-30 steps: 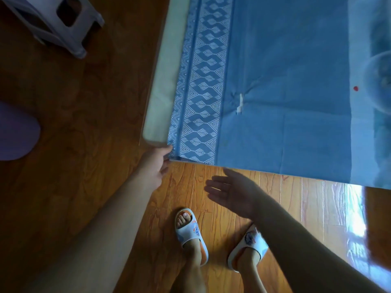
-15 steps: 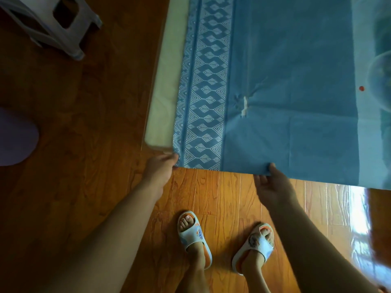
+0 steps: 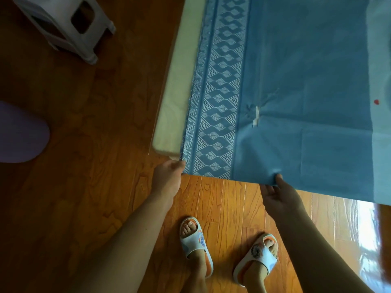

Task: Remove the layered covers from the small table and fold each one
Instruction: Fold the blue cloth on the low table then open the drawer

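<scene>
Fingers (image 3: 278,178) of both hands on blue cover (image 3: 306,81) edge (near side)

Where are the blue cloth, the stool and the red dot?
blue cloth (image 3: 306,81), head view, plain middle area.
stool (image 3: 63,22), head view, its seat.
red dot (image 3: 376,101), head view, its centre.

Both forearms are bare, with no sleeves, watch or rings showing on the left hand (image 3: 168,178) or the right hand (image 3: 279,196). The lower legs are bare too, and the feet wear 2 pale, open-toed slide sandals, the left sandal (image 3: 195,243) and the right sandal (image 3: 257,258). Each has an orange footbed and a wide light strap printed with a small blurred picture, bluish on the left one.
</scene>
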`<state>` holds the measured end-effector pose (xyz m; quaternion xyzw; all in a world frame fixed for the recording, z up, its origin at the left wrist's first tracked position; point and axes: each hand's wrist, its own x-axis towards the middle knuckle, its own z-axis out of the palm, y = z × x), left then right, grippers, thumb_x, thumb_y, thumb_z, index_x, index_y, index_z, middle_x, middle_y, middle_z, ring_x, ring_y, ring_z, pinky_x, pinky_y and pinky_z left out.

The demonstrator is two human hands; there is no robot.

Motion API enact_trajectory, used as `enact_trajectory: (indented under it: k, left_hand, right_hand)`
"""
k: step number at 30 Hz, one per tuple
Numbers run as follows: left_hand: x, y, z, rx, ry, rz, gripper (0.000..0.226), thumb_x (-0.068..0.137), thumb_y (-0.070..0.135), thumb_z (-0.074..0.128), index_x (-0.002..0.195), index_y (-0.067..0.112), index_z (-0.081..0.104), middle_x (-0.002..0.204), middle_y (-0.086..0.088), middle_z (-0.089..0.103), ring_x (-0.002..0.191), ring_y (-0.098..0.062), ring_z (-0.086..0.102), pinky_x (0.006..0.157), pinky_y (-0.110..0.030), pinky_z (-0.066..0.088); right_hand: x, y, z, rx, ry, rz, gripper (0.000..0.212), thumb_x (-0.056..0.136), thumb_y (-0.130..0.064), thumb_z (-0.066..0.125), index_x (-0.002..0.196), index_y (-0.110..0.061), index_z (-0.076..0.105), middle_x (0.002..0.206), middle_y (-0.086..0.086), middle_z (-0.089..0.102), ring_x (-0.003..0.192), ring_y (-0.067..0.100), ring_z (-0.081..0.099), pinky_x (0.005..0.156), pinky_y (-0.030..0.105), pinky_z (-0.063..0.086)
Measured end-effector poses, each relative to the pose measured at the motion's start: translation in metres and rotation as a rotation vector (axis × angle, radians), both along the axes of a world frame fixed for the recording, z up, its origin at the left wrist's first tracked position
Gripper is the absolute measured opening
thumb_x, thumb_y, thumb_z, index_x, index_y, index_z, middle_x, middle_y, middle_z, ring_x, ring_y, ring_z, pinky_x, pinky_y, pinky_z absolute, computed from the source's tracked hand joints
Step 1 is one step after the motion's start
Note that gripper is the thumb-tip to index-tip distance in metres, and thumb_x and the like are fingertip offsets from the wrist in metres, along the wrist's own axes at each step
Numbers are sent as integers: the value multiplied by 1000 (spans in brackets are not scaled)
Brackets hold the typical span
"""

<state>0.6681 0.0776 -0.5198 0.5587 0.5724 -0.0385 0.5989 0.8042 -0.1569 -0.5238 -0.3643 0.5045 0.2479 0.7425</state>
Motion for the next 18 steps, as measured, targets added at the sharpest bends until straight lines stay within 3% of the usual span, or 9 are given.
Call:
enact_trajectory:
  k: [7, 11, 15, 18]
  left_hand:
    - [4, 2, -3, -47, 25, 137, 8, 98, 27, 65, 92, 23, 70, 97, -5, 74, 91, -19, 71, 88, -42, 60]
    - [2, 2, -4, -44, -15, 196, 6, 97, 23, 67, 103, 20, 67, 105, -6, 74, 93, -22, 73, 86, -41, 62]
    - [8, -1, 1, -323, -59, 278, 23, 103, 35, 56, 112, 16, 64, 104, -13, 73, 96, -29, 72, 92, -45, 59]
    - [16, -7, -1, -275, 16, 103, 29, 106, 44, 46, 106, 21, 64, 97, -10, 76, 88, -26, 75, 89, -47, 61]
  right_hand:
    - [-1, 3, 3, -17, -17, 49, 34, 99, -18, 61, 132, -11, 59, 109, 9, 76, 98, 24, 75, 79, 41, 63]
    - [-1, 3, 4, -44, -7, 130, 32, 99, -19, 61, 130, -14, 59, 110, 9, 76, 94, 24, 75, 68, 43, 63]
    - [-6, -1, 8, -124, -12, 331, 28, 100, -16, 59, 127, -16, 59, 104, 8, 77, 89, 21, 76, 69, 41, 64]
    - [-8, -5, 14, -154, -52, 418, 20, 100, -14, 59, 120, -14, 61, 101, 8, 77, 91, 21, 76, 73, 39, 63]
